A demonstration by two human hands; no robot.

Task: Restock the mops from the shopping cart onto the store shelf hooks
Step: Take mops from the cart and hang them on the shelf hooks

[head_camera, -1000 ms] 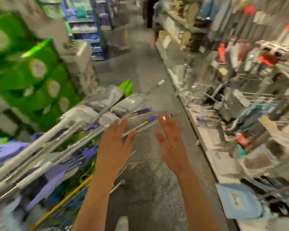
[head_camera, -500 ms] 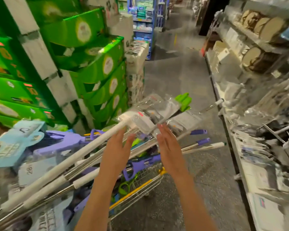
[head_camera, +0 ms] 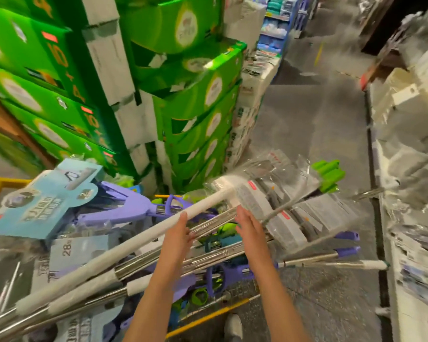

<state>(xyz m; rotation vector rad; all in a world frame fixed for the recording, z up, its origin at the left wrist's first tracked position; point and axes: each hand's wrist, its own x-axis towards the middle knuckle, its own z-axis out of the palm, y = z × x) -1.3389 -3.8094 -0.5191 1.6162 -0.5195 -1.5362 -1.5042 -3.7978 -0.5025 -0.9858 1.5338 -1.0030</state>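
The shopping cart [head_camera: 208,317] with a yellow rim holds several mops lying across it, handles pointing right. A white-handled mop [head_camera: 124,250] lies on top, its plastic-wrapped head [head_camera: 257,193] jutting past the cart. Purple mop parts [head_camera: 124,211] and steel poles [head_camera: 215,255] lie under it. My left hand [head_camera: 177,240] reaches over the poles, fingers straight, fingertips at the white handle. My right hand [head_camera: 251,234] hovers beside the wrapped head, fingers straight. Neither hand grips anything.
Green cartons [head_camera: 190,99] are stacked high on the left behind the cart. A blue cardboard pack [head_camera: 42,201] lies in the cart's left side. The store shelf [head_camera: 410,169], blurred, runs down the right. Grey aisle floor [head_camera: 314,134] stretches ahead.
My view has swung left from the shelf to the cart. Both hands have moved forward and down toward the mops, ending at the white handle and the wrapped head.
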